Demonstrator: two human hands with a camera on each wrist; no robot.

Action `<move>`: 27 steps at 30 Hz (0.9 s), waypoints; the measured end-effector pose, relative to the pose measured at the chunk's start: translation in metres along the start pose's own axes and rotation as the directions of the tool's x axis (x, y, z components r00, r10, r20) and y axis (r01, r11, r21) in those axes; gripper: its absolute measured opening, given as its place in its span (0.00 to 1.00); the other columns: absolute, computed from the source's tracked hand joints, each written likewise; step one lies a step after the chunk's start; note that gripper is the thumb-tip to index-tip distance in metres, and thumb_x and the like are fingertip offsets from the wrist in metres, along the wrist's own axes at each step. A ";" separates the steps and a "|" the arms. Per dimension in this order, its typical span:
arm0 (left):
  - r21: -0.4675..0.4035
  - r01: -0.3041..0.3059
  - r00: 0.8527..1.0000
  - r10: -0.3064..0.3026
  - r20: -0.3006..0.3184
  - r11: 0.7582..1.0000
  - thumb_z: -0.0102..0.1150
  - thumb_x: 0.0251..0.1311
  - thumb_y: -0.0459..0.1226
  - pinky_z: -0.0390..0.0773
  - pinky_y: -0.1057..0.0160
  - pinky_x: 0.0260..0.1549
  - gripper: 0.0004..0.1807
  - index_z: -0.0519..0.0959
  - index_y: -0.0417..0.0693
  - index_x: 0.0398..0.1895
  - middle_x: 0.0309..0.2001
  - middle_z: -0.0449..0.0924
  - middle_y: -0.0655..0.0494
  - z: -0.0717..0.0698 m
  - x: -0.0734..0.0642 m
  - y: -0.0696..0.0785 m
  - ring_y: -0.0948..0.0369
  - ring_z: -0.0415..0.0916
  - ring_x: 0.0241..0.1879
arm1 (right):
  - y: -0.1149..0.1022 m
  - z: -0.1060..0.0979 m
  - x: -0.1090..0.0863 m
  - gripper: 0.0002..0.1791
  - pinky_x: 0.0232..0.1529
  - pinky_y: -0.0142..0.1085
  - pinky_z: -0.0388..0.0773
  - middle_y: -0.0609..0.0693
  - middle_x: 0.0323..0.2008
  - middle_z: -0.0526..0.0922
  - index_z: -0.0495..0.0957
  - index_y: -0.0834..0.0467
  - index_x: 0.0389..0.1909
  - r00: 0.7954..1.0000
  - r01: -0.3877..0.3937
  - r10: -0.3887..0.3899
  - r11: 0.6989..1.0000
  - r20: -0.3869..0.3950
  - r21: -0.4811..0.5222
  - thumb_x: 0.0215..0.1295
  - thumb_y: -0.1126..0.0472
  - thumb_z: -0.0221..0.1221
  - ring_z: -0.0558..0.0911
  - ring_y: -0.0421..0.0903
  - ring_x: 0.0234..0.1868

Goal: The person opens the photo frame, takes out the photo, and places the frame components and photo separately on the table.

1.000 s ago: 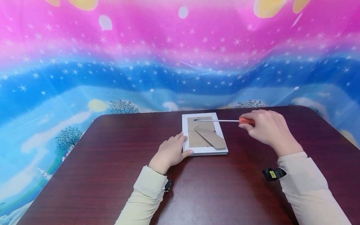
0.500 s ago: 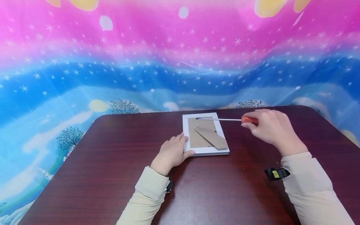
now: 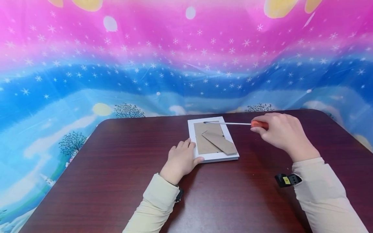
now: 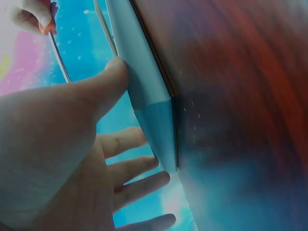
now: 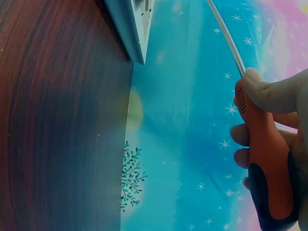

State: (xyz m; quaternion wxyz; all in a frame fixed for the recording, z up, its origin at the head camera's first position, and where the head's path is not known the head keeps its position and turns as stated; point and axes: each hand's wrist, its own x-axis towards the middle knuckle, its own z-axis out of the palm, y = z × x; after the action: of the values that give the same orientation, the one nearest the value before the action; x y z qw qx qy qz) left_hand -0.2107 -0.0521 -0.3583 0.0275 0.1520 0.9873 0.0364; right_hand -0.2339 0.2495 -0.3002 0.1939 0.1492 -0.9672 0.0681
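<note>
While frame (image 3: 191, 129) holds backboard (image 3: 204, 144) | left hand (image 3: 180, 157) straight-fingered against frame | right hand (image 3: 281, 132) grips screwdriver (image 3: 258, 124)

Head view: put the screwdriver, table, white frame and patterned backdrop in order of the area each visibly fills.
1. Patterned backdrop
2. Table
3. White frame
4. Screwdriver: long but thin, partly hidden by the right hand

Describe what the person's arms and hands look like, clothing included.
The left hand and right hand are bare; no gloves or rings show. The left sleeve and right sleeve are long, pale cream and creased. A black band shows at the left wrist, and a black strap with a yellow label at the right.
</note>
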 end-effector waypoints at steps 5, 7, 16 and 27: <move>0.068 0.021 0.999 -0.018 -0.034 0.997 0.52 0.67 0.60 0.70 0.49 0.58 0.39 0.67 0.41 0.70 0.72 0.62 0.49 0.002 -0.002 0.009 0.52 0.65 0.66 | 0.001 0.000 0.000 0.17 0.23 0.47 0.72 0.49 0.27 0.85 0.87 0.51 0.48 1.000 -0.006 0.006 1.000 0.001 0.002 0.59 0.49 0.68 0.77 0.49 0.25; 0.098 0.028 0.999 -0.024 -0.045 0.995 0.51 0.68 0.59 0.71 0.50 0.57 0.39 0.68 0.39 0.69 0.71 0.65 0.49 0.003 -0.003 0.013 0.53 0.66 0.65 | 0.002 0.000 0.000 0.17 0.22 0.47 0.72 0.49 0.26 0.85 0.87 0.51 0.48 1.000 -0.005 0.005 1.000 -0.001 0.002 0.59 0.49 0.68 0.77 0.49 0.24; 0.176 0.060 0.994 -0.043 -0.099 0.983 0.51 0.67 0.61 0.73 0.54 0.49 0.37 0.73 0.39 0.61 0.55 0.74 0.49 0.006 -0.005 0.026 0.54 0.71 0.54 | 0.006 -0.001 -0.002 0.17 0.24 0.49 0.73 0.51 0.29 0.86 0.87 0.50 0.48 1.000 -0.012 0.012 1.000 -0.013 0.000 0.59 0.49 0.68 0.80 0.52 0.27; 0.091 0.059 0.998 -0.056 -0.041 0.994 0.51 0.66 0.62 0.68 0.50 0.59 0.38 0.70 0.43 0.67 0.65 0.71 0.51 -0.003 -0.002 0.013 0.53 0.66 0.64 | 0.007 -0.003 -0.002 0.18 0.26 0.49 0.73 0.51 0.29 0.86 0.86 0.52 0.49 1.000 -0.029 0.029 1.000 0.008 0.011 0.60 0.49 0.68 0.79 0.50 0.27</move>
State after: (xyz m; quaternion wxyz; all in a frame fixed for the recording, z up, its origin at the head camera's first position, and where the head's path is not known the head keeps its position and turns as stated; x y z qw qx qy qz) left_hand -0.2046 -0.0404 -0.3538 0.0025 0.1238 0.9923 -0.0070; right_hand -0.2332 0.2568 -0.2985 0.1883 0.1364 -0.9696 0.0758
